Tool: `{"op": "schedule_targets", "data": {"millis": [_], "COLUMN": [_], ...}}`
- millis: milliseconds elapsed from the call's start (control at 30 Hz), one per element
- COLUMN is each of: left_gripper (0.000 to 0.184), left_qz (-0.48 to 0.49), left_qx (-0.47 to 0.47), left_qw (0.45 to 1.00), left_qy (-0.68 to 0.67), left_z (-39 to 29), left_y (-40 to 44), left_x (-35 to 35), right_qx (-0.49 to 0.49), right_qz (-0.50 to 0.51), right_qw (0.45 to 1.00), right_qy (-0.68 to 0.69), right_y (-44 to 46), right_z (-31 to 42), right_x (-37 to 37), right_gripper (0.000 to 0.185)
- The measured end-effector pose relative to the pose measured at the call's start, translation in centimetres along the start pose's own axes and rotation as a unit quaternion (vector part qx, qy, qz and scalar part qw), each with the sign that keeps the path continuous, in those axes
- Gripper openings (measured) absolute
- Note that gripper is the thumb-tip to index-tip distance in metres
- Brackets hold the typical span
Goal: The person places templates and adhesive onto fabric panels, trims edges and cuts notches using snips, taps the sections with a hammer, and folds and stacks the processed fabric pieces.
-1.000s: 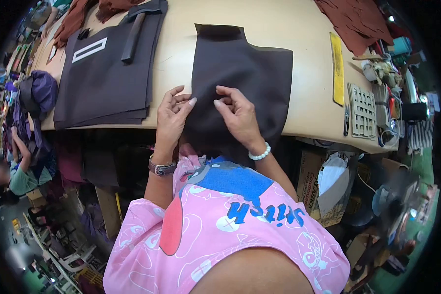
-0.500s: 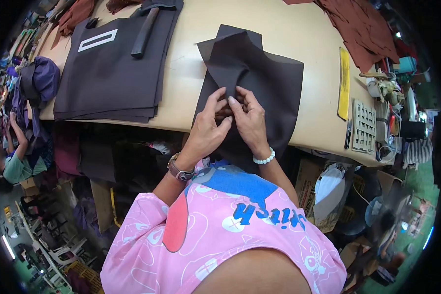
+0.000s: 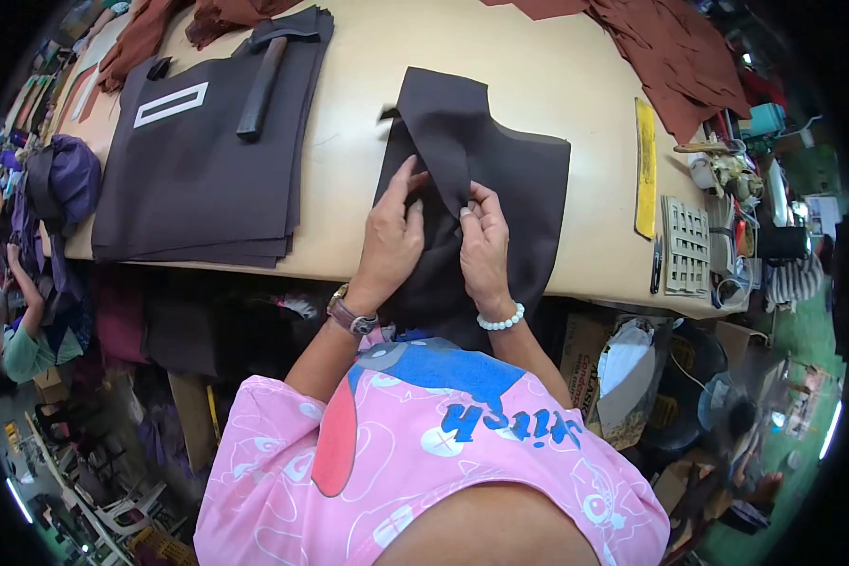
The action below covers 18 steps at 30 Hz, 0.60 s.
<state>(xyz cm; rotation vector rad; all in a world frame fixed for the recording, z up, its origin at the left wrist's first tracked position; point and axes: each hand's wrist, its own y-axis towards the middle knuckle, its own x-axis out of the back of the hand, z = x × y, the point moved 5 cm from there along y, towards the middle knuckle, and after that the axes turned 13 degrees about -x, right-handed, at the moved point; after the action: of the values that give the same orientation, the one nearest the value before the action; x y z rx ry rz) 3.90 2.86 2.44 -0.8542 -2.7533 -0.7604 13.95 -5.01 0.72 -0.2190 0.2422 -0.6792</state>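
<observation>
A dark brown fabric panel (image 3: pixel 524 189) lies on the table in front of me, its lower part hanging over the front edge. A long flap (image 3: pixel 441 156) of the same dark material is folded slantwise across its left half. My right hand (image 3: pixel 484 243) pinches the flap's lower edge between thumb and fingers. My left hand (image 3: pixel 391 241) rests at the flap's left side, its fingers touching the cloth and its thumb held apart. Part of the left fingers is hidden by the flap.
A stack of dark panels (image 3: pixel 193 203) is at the left, bearing a hammer (image 3: pixel 262 90) and a white rectangular frame (image 3: pixel 171 105). To the right lie a yellow strip (image 3: pixel 644 170), a pen (image 3: pixel 657 264) and a slotted beige piece (image 3: pixel 686 247). Rust-brown pieces (image 3: pixel 665 57) lie behind.
The flap, bunched up between both hands before, now lies flatter across the panel. My right hand has moved down a little along its edge, and my left hand has drawn away from the right.
</observation>
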Motion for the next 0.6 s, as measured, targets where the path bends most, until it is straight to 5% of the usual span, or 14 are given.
{"op": "schedule_targets", "data": {"millis": [200, 433, 600], "left_gripper": [0.061, 0.073, 0.070], "left_qz": [0.201, 0.182, 0.245], "left_qx": [-0.085, -0.065, -0.075], "left_qw": [0.942, 0.893, 0.884], "left_qy": [0.255, 0.406, 0.390], "left_z": [-0.5, 1.1, 1.5], "left_y": [-0.6, -1.1, -0.7], "left_x": [-2.7, 1.9, 4.8], "right_qx": [0.035, 0.133, 0.139], "right_qz": [-0.047, -0.191, -0.331], "right_qw": [0.995, 0.971, 0.861], "right_qy": [0.082, -0.045, -0.359], "right_y": [0.4, 1.4, 1.4], "right_z": [0.2, 5.2, 6.2], "right_x": [1.3, 12.5, 19.7], "right_gripper": [0.027, 0.028, 0.027]}}
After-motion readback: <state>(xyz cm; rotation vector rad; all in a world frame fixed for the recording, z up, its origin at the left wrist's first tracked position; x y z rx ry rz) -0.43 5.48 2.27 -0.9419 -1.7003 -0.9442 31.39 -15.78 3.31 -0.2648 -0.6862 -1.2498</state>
